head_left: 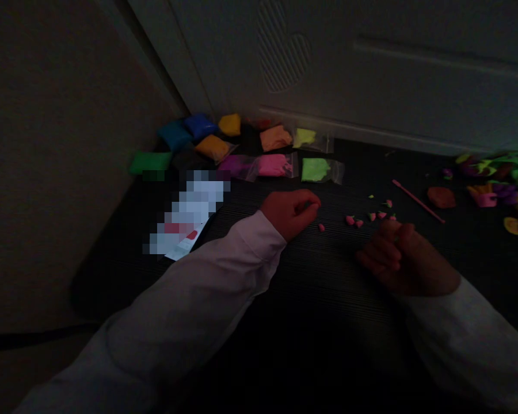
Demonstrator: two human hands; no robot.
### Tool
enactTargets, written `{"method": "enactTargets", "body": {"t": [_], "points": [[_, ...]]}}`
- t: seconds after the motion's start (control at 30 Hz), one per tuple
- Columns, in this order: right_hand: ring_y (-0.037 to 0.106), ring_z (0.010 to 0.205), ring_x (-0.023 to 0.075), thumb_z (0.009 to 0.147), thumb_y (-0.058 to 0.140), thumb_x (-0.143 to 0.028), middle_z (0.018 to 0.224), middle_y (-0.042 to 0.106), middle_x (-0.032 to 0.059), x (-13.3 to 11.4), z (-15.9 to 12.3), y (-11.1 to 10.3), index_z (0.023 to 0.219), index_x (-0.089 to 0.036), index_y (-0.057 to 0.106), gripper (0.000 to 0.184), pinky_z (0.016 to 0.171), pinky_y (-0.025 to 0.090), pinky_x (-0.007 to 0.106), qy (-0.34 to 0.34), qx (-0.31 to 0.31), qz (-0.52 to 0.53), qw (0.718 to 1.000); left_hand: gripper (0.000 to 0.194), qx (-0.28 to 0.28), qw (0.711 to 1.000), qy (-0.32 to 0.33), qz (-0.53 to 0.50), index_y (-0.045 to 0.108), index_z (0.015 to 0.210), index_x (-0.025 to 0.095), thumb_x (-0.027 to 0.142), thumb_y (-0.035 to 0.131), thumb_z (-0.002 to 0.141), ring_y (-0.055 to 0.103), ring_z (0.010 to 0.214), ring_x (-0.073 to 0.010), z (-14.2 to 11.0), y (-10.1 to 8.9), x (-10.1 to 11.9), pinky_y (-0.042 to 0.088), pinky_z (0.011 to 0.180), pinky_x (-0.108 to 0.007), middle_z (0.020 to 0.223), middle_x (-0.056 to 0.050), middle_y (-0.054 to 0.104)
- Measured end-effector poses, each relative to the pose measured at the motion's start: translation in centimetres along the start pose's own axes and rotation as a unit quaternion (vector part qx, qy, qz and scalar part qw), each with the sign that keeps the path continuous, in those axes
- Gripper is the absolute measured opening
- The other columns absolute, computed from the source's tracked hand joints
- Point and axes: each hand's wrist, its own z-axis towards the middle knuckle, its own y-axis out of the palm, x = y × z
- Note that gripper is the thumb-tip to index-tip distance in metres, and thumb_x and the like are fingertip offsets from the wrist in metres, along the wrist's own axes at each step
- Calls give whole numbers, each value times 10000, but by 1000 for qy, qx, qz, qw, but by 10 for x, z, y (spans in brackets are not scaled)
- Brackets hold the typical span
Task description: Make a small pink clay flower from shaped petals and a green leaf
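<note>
My left hand (pixel 291 214) is closed above the dark table, thumb and fingers curled together; whatever is inside is hidden. Just below its fingertips lies a small pink clay piece (pixel 322 228). My right hand (pixel 408 259) is closed in a pinch, with a faint trace of green at the fingertips, too dim to identify. Beside it sit several tiny pink clay strawberries with green tops (pixel 372 217), the nearest partly behind my fingers. A tiny yellow-green clay bit (pixel 370 196) lies beyond them.
Bags of coloured clay (pixel 276 165) line the back left. A lit phone (pixel 185 215) lies left of my left arm. A pink stick tool (pixel 418 201), a reddish-brown clay lump (pixel 441 197) and several small clay models (pixel 486 195) are on the right. A panel wall (pixel 349 98) stands behind.
</note>
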Motion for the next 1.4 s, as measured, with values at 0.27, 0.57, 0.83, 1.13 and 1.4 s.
{"method": "enactTargets", "body": {"t": [0.27, 0.57, 0.83, 1.13, 1.4], "points": [[296, 379, 67, 636, 585, -439, 465, 331, -74, 2, -2, -1, 603, -232, 412, 272, 426, 343, 261, -13, 36, -43, 998, 185, -4, 1000, -3, -1, 622, 791, 159, 247, 471, 730, 419, 474, -57, 0, 0, 0, 302, 476, -187, 478, 52, 462], [431, 476, 91, 669, 584, -383, 519, 431, -57, 4, 0, -3, 654, -242, 476, 178, 481, 403, 265, -94, 32, -100, 990, 180, 2, 1000, -5, -3, 626, 782, 154, 239, 478, 725, 410, 464, -54, 0, -1, 1, 295, 473, -189, 460, 56, 440], [572, 756, 149, 729, 558, -244, 821, 623, 27, 24, -5, 4, 924, -210, 546, 198, 688, 452, 311, -230, -12, -598, 768, 182, 4, 1000, -2, -6, 625, 786, 156, 245, 477, 727, 413, 467, -51, 0, 0, -1, 302, 475, -183, 471, 55, 453], [545, 844, 162, 763, 512, -312, 894, 609, 61, 31, 0, 3, 984, -174, 547, 263, 753, 453, 323, -239, -44, -683, 689, 183, -1, 1000, -7, -6, 629, 785, 155, 241, 480, 727, 418, 473, -51, 0, -1, 0, 300, 476, -182, 480, 52, 466], [543, 780, 151, 770, 499, -338, 858, 614, 44, 29, -4, 7, 966, -193, 573, 255, 706, 422, 315, -244, -47, -693, 676, 175, 8, 1000, -3, -6, 629, 779, 153, 235, 487, 721, 410, 467, -47, 0, 0, 0, 298, 472, -178, 477, 55, 459]]}}
